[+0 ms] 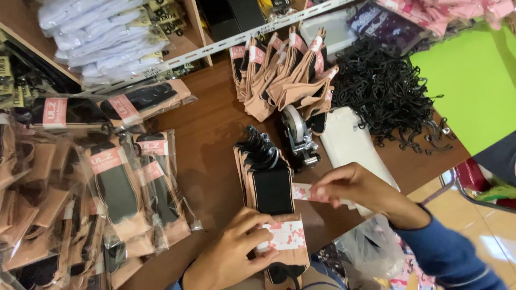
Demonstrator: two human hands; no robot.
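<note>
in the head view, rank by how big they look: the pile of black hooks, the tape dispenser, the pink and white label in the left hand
1. Pile of black hooks, largest by far.
2. and 3. Tape dispenser and pink and white label look alike in size; the label is nearer the camera, so no firm ranking. The left hand holds the label.

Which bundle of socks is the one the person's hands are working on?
The black-and-tan bundle at the table's near edge. The left hand presses its pink-and-white label, unlike the untouched tan bundle by the far shelf.
</note>
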